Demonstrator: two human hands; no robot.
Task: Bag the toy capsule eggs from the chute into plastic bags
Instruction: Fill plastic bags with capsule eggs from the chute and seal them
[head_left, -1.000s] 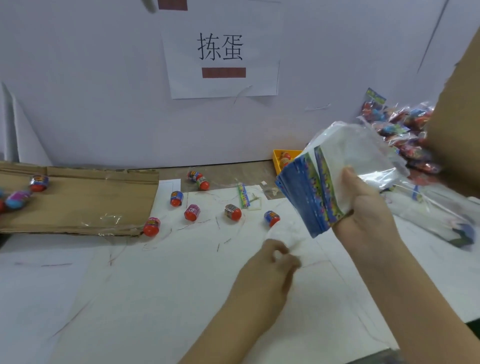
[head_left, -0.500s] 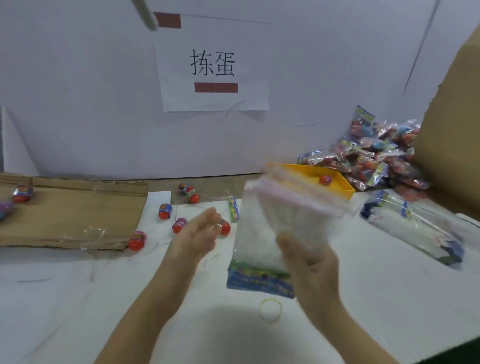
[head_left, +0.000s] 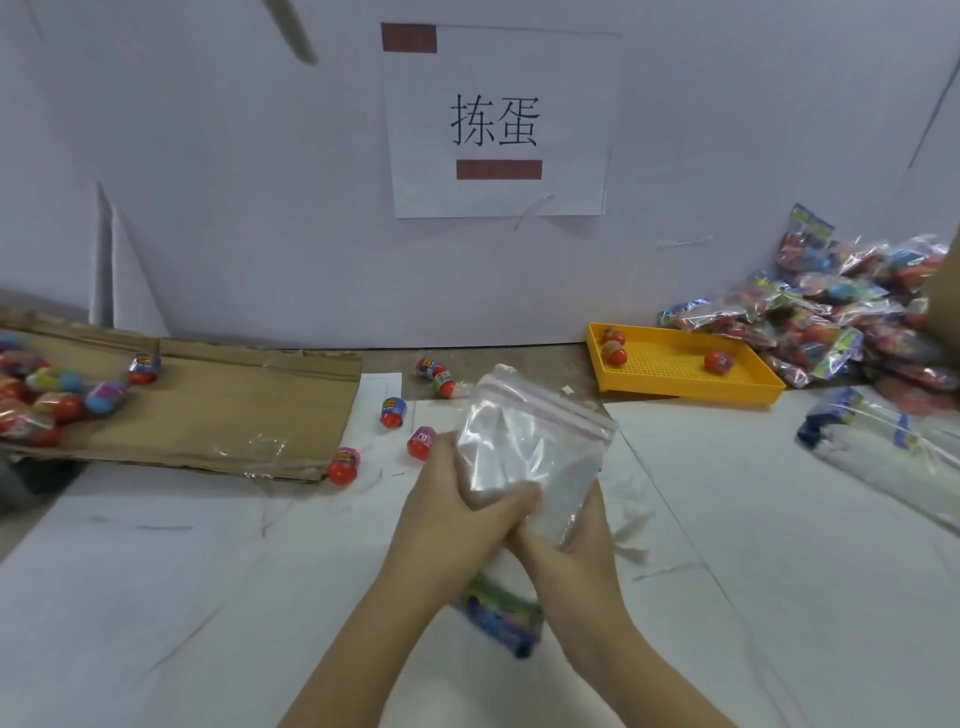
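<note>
A stack of clear zip bags (head_left: 530, 447) with a printed blue end stands upright at the centre of the table. My right hand (head_left: 582, 540) grips the stack from behind and below. My left hand (head_left: 457, 499) holds the front of the same stack, thumb across the plastic. Several red capsule eggs (head_left: 344, 466) lie loose on the table just beyond my hands. More eggs (head_left: 57, 395) crowd the brown cardboard chute (head_left: 218, 410) at the left.
A yellow tray (head_left: 680, 374) with three eggs sits at the back right. Behind it is a heap of filled bags (head_left: 841, 322). Another pack of empty bags (head_left: 883, 452) lies at the right edge. A white wall with a paper sign (head_left: 498, 124) closes the back.
The bag stack came down from the right to the centre, turned upright. My left hand rose off the table and took hold of its front.
</note>
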